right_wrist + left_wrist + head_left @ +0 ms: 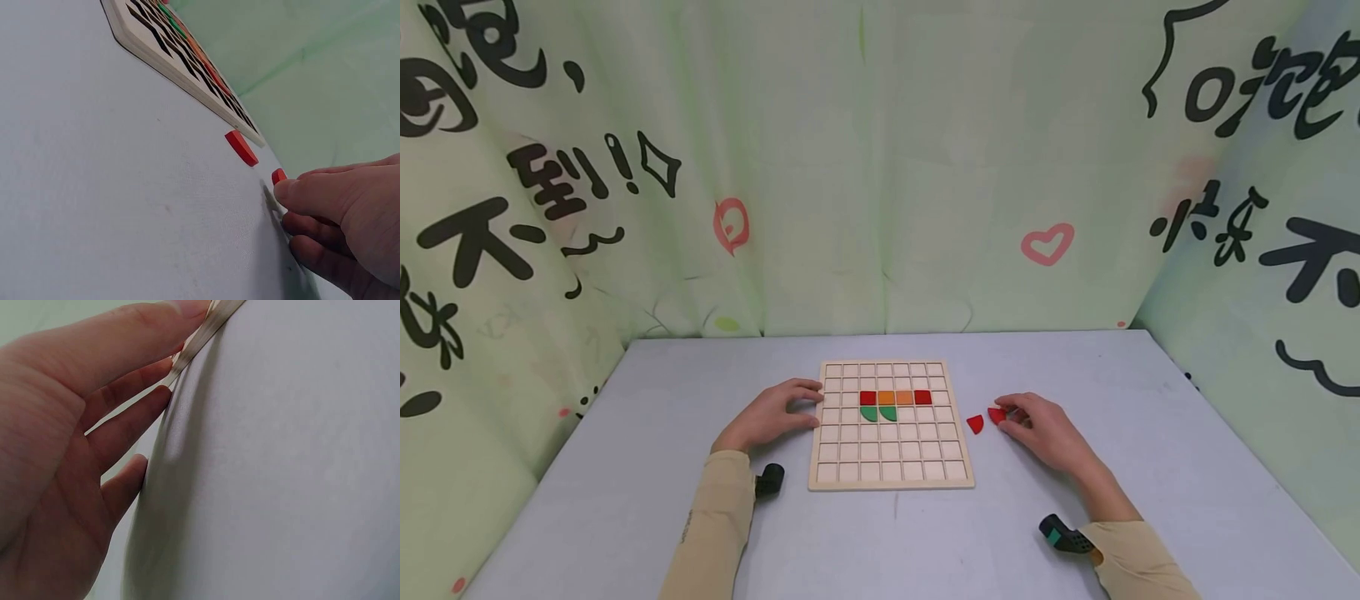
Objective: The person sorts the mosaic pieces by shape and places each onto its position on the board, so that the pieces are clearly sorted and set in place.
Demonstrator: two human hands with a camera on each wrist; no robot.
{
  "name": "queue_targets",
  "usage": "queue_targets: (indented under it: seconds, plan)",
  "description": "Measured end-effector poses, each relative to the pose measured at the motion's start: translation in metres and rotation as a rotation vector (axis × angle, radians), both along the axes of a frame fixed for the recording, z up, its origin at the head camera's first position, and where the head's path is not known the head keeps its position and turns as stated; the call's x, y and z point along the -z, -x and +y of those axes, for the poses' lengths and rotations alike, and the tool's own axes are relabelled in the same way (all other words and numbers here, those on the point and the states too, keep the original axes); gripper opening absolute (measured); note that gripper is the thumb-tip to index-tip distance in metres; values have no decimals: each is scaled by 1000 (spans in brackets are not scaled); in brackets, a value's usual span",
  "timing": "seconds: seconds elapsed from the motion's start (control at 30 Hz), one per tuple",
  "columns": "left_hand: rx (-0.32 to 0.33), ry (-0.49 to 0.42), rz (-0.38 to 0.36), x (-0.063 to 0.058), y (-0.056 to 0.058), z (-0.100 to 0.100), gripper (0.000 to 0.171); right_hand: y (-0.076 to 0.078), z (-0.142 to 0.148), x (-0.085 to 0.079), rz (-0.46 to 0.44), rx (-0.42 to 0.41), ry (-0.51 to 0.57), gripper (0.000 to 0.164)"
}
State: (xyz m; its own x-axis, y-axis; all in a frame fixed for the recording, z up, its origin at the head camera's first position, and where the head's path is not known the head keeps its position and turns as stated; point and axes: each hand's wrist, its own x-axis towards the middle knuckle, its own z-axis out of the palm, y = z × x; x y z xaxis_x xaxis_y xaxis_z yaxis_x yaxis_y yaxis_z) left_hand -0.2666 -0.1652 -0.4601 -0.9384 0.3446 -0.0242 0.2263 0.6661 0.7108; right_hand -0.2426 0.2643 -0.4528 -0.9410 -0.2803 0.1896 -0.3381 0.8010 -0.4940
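A square wooden grid board lies on the table, divided into many small cells. One row holds two orange squares between a red square on the left and another on the right; below are two green quarter-circle pieces. My left hand touches the board's left edge, fingers and thumb extended and spread. Right of the board, my right hand pinches a red quarter-circle piece between thumb and fingers, close over the table. A second red quarter-circle piece lies between that hand and the board.
The white-covered table reaches back to a pale green printed curtain, which also hangs on both sides. A dark wrist camera sits by the left sleeve, and another device by the right.
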Motion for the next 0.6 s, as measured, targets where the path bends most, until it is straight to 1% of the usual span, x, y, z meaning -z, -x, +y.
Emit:
queue_targets:
  seconds: [0.13,0.3,0.4,0.6]
  plan:
    - [2,-3,6,1,0,0,41,0,-3,0,26,10,32,31]
    - [5,-8,12,0,0,-1,41,0,-13,-3,49,-14,97,28]
    - [18,-9,18,-1,-1,-1,41,-1,-21,-5,29,-24,137,27]
    - [46,-19,28,0,1,-3,42,-1,-38,-5,-38,-20,230,31]
